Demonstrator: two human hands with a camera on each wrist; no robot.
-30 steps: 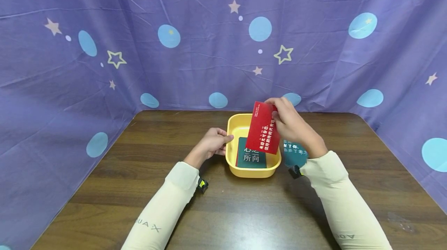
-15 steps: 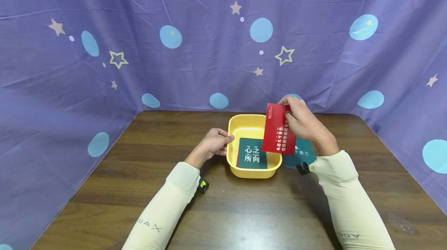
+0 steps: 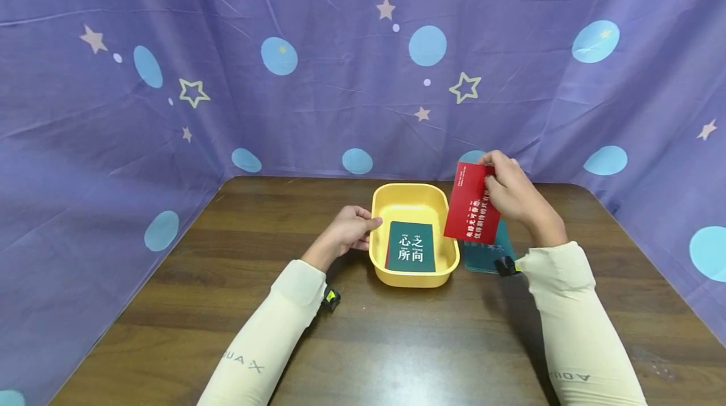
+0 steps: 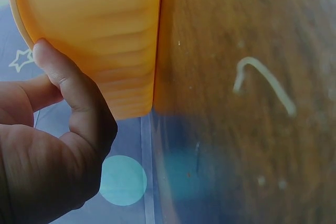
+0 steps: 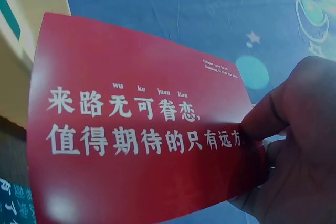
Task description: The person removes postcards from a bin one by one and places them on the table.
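Note:
A yellow plastic basin [image 3: 386,275] stands on the table, and my left hand [image 3: 350,229] pinches its left rim, thumb on top. In the left wrist view the thumb lies over the edge of the basin [image 4: 121,51]. Inside lies a dark green card [image 3: 411,247] with white characters, a red edge showing under its left side. My right hand [image 3: 513,195] pinches a red card [image 3: 467,204] with white lettering, held up just right of the basin. Large in the right wrist view, the red card [image 5: 142,129] has thumb and fingers at its right end.
Beneath the red card and right hand, a stack of dark green cards [image 3: 481,260] lies on the brown wooden table [image 3: 363,349], close against the basin's right side. A purple curtain [image 3: 317,110] with stars and dots hangs behind the table.
My right hand has carried the red card rightward, from over the basin to beside it, uncovering the green card inside. The left hand keeps its place on the rim.

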